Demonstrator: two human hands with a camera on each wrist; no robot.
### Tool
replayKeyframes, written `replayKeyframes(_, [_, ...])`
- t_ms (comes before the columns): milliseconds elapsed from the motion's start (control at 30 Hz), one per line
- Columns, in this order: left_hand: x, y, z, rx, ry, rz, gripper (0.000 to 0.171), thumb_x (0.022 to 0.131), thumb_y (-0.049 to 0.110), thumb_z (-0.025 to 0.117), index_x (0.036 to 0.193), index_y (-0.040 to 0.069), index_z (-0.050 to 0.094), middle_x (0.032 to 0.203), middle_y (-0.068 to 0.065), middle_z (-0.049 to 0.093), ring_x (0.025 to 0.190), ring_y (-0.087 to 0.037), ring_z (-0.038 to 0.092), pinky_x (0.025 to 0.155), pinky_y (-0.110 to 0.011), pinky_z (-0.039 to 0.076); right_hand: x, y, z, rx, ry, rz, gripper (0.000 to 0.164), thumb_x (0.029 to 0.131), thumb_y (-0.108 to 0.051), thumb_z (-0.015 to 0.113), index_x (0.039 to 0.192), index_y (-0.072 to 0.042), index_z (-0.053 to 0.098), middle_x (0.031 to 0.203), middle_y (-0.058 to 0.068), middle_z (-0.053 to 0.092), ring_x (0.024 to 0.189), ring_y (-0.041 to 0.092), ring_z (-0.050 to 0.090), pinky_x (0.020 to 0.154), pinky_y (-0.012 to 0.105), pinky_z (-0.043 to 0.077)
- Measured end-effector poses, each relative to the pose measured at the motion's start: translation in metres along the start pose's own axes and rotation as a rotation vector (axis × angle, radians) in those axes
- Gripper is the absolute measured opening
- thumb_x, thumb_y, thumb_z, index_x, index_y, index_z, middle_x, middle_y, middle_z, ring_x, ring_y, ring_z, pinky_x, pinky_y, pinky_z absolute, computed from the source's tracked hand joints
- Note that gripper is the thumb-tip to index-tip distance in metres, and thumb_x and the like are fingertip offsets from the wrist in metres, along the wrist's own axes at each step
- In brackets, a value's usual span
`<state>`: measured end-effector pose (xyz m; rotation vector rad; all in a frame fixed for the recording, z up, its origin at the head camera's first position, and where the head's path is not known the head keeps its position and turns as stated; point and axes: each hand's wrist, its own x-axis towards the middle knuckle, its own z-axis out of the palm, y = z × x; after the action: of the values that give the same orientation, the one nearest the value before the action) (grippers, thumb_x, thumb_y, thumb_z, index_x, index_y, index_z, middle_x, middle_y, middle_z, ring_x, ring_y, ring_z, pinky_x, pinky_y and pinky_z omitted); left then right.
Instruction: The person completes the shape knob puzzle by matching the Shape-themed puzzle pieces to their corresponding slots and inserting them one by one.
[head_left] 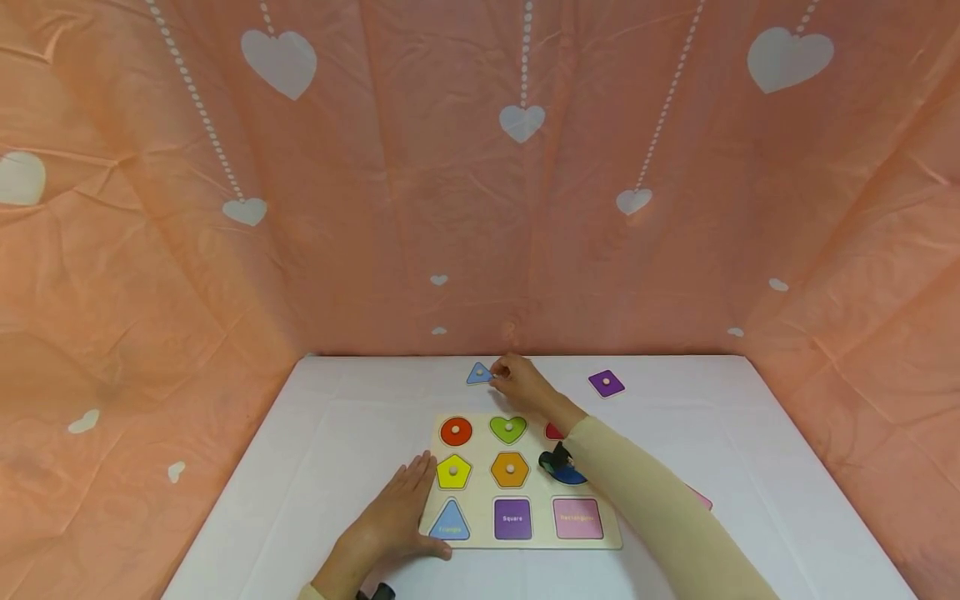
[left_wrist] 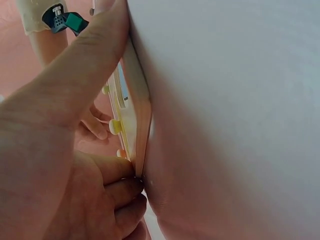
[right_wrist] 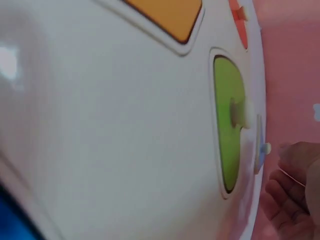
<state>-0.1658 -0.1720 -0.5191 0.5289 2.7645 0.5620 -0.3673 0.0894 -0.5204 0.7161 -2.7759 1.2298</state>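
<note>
A wooden shape puzzle board (head_left: 480,492) lies on the white table. My left hand (head_left: 393,512) rests along its left edge, with fingers extended and the thumb at the near left corner. Beyond the board, my right hand (head_left: 521,383) reaches to a blue triangle piece (head_left: 474,377) with a round knob. Its fingertips are right at the triangle's right side in the head view. In the right wrist view, a small gap shows between the fingers (right_wrist: 295,155) and the triangle's knob (right_wrist: 268,148).
Knobbed red circle (head_left: 450,435), green heart (head_left: 507,434), yellow pentagon (head_left: 450,481) and orange hexagon (head_left: 510,481) pieces sit in the board. The triangle, square and rectangle recesses show printed names. A purple square piece (head_left: 600,387) lies at the back right; a pink piece (head_left: 703,499) is mostly hidden by the right sleeve.
</note>
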Motion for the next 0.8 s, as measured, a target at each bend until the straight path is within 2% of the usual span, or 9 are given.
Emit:
replayKeyframes(167, [0.000, -0.001, 0.001, 0.003, 0.001, -0.006, 0.136, 0.067, 0.055, 0.098, 0.166, -0.006, 0.029, 0.175, -0.024, 0.025, 0.163, -0.038, 0.022, 0.133, -0.057, 0.019, 0.008, 0.002, 0.005, 0.005, -0.014, 0.014, 0.023, 0.103, -0.009, 0.073, 0.122, 0.003, 0.070, 0.114, 0.011, 0.068, 0.104, 0.024, 0.062, 0.104, 0.041, 0.058])
replayKeyframes(500, [0.001, -0.002, 0.003, 0.001, 0.006, 0.006, 0.135, 0.067, 0.055, 0.099, 0.165, -0.007, 0.029, 0.175, -0.024, 0.025, 0.163, -0.039, 0.022, 0.133, -0.057, 0.019, 0.022, 0.004, 0.010, 0.019, -0.002, 0.017, 0.018, 0.101, -0.006, 0.074, 0.117, 0.004, 0.073, 0.107, 0.010, 0.070, 0.100, 0.023, 0.062, 0.100, 0.040, 0.058])
replayKeyframes(800, [0.002, -0.002, 0.002, 0.015, 0.001, -0.001, 0.136, 0.067, 0.057, 0.098, 0.166, -0.006, 0.029, 0.175, -0.023, 0.025, 0.163, -0.039, 0.022, 0.133, -0.057, 0.019, 0.024, 0.001, 0.014, 0.080, -0.022, 0.061, 0.024, 0.104, -0.007, 0.071, 0.125, 0.005, 0.070, 0.114, 0.014, 0.069, 0.105, 0.026, 0.062, 0.105, 0.041, 0.058])
